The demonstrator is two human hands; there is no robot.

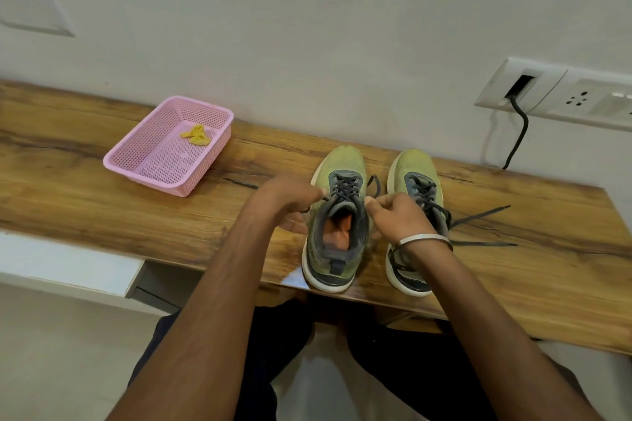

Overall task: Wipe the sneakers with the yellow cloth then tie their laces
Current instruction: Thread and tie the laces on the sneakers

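Two green sneakers with dark laces stand side by side on the wooden table, toes toward the wall. My left hand (287,202) pinches the left lace end of the left sneaker (337,215). On that shoe's other side, my right hand (398,215) pinches the right lace end, which loops up past the shoe. The right sneaker (415,178) is partly hidden by my right wrist; its loose laces (485,215) trail out to the right across the table. The crumpled yellow cloth (196,136) lies inside the pink basket.
The pink plastic basket (150,161) sits at the back left of the wooden table (102,208). A wall socket panel (561,94) with a black cable (518,140) is at the right. The table's front edge runs just below the sneakers' heels.
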